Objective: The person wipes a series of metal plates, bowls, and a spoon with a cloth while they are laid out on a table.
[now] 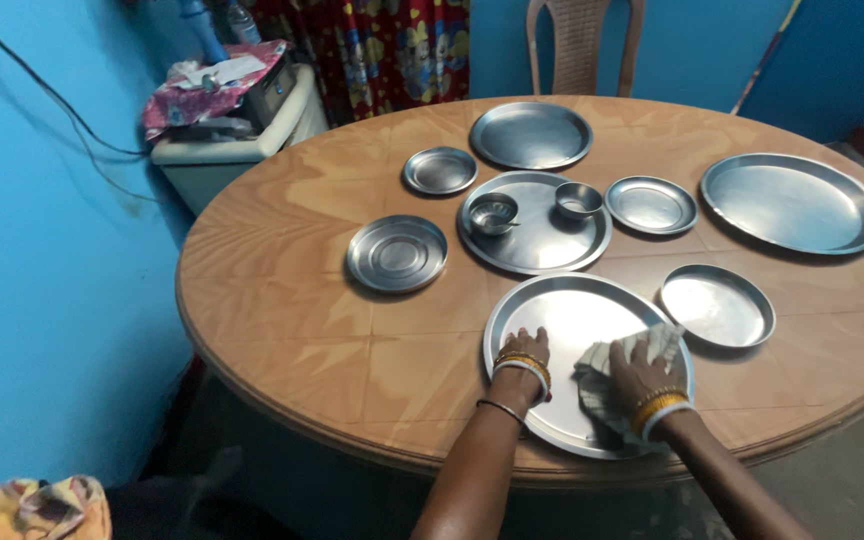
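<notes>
On the round wooden bench [282,310], the nearest large steel plate [572,310] lies at the front edge. The left hand [525,350] presses flat on it, steadying; the right hand [637,372] grips a checked cloth [607,385] on its surface. Wiping looks underway; the other plates [792,200] and small bowls [493,212] behind it lie untouched.

Head view, downward over table [282,330]
</notes>
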